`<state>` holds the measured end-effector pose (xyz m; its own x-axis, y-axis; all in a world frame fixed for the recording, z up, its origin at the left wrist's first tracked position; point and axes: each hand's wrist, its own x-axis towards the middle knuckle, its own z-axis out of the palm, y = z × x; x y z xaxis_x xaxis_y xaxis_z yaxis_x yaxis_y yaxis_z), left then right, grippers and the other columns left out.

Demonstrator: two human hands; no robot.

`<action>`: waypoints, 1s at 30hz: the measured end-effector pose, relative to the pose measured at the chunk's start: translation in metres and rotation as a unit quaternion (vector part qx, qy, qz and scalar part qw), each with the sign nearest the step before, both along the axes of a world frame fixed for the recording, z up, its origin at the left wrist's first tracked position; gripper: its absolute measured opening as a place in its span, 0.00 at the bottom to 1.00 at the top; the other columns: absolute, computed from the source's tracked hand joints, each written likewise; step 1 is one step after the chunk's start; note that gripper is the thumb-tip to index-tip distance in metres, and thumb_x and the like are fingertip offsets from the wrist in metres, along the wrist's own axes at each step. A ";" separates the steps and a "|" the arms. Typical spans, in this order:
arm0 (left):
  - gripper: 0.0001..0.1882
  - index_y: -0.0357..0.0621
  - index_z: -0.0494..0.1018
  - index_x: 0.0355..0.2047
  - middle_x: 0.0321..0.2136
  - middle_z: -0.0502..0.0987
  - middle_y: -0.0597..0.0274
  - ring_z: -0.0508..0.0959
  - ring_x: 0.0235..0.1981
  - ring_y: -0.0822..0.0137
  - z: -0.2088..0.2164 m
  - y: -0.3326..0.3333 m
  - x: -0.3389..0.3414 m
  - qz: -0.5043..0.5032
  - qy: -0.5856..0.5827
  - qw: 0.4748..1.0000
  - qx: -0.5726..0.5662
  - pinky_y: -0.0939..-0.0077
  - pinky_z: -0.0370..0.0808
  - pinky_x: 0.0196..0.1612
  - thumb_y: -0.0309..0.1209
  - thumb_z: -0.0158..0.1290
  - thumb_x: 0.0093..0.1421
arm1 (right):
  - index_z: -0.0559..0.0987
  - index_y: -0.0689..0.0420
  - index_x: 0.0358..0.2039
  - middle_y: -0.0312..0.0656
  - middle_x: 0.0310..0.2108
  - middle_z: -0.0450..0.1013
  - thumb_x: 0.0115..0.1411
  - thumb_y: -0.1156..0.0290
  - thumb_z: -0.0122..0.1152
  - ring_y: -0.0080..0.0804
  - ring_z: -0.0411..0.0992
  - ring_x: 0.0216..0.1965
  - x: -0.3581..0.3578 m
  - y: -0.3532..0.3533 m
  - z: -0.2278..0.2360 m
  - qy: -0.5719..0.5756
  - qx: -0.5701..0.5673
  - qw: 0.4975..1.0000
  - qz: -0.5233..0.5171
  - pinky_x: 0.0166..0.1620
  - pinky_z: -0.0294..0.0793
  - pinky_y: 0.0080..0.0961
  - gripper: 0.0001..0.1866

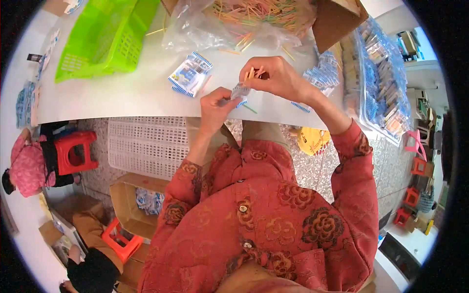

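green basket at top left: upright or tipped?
Tipped. The green basket lies on its side on the white table, slotted wall flat against the tabletop.

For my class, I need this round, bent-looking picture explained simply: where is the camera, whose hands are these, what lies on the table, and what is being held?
There is no machine here, only a person working with bare hands. The camera sits on that person's head and looks down, so the red flowered jacket fills the bottom. Its wide lens bends straight edges, which is why the white table looks curved.

The left hand pinches a small clear packet. The right hand holds a few thin sticks just above the packet's mouth.

On the table lie a green plastic basket, a blue-and-white filled packet, a plastic bag of coloured sticks in a cardboard box, and a stack of finished packets on the right. Under the table is a white crate. Other people sit at the lower left.
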<state>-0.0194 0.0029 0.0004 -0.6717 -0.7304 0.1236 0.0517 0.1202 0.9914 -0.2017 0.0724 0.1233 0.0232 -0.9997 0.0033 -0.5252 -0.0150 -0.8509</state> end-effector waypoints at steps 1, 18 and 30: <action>0.05 0.35 0.75 0.25 0.21 0.74 0.68 0.70 0.24 0.80 0.001 0.000 -0.001 -0.004 -0.003 1.000 -0.017 0.84 0.67 0.28 0.22 0.60 0.49 | 0.77 0.61 0.32 0.32 0.26 0.73 0.55 0.75 0.60 0.13 0.67 0.27 -0.002 -0.001 -0.001 -0.014 0.008 1.000 -0.008 0.30 0.67 0.15 0.05; 0.10 0.34 0.76 0.37 0.30 0.79 0.65 0.74 0.31 0.79 0.028 0.006 -0.018 -0.013 0.057 0.995 0.082 0.84 0.71 0.37 0.23 0.56 0.54 | 0.80 0.60 0.37 0.41 0.34 0.76 0.63 0.66 0.51 0.25 0.70 0.36 -0.010 -0.003 0.001 -0.037 -0.151 0.986 -0.064 0.41 0.70 0.24 0.13; 0.10 0.32 0.74 0.40 0.34 0.78 0.64 0.74 0.34 0.78 0.049 0.012 -0.021 -0.015 0.117 0.984 0.136 0.84 0.71 0.38 0.24 0.53 0.58 | 0.76 0.62 0.41 0.38 0.37 0.73 0.62 0.67 0.50 0.22 0.68 0.38 0.001 0.013 -0.001 -0.116 -0.082 0.983 -0.113 0.41 0.68 0.21 0.13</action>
